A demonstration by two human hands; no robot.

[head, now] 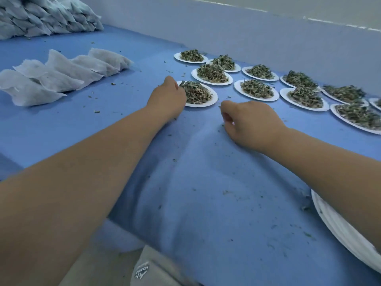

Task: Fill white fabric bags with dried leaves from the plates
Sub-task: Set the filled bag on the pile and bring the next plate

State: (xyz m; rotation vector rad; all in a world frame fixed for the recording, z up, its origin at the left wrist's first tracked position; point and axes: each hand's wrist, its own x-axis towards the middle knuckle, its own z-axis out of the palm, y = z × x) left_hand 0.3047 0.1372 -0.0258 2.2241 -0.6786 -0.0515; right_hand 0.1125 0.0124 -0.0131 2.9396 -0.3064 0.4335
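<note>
Step in hand: fetching the next plate. The left hand [167, 98] is at the left rim of the nearest plate [212, 100], mid-frame, which carries a full heap of leaves [195, 92]. Its fingers are hidden behind the back of the hand, so whether its grip is clamped on the rim or only touching it cannot be told. The right hand [249, 122] hangs low over the desk [195, 182], just below and right of that plate. Its grip is drawn together, thumb against curled fingers, with nothing visible in it.

Filled bags [61, 73] lie in a row at the left, and a bigger pile [41, 15] sits at the upper left. No empty bag shows near the hands. More plates [237, 86], all heaped, run toward the right edge, so much of the task looks undone. Bare plates, the stack [340, 230], lie at the lower right.

The next move likely calls for a firm hold on the rim and a level pull toward the bottom of the frame, since the heap is loose and crumbs already dot the desk. The right hand would need to find an open bag.
</note>
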